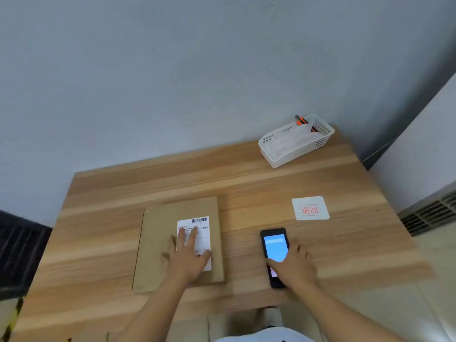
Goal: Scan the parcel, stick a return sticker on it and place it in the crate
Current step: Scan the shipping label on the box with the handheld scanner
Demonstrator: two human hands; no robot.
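Observation:
A flat brown cardboard parcel (158,245) lies on the wooden table (246,183), with a white shipping label (201,225) and barcode on its right half. My left hand (188,255) rests flat on the parcel, fingers spread over the label. To the right lies a black handheld scanner (275,245) with a lit blue screen. My right hand (294,264) covers its lower part, fingers curled around its right side and thumb on the screen's lower edge. A white return sticker sheet (310,208) with red characters lies further back on the right.
A white perforated plastic basket (296,141) with papers and an orange-black tool stands at the table's far right corner. Grey wall runs behind the table. A vent grille (431,213) is at the right, a dark one at the left. Cardboard shows below the table's front edge.

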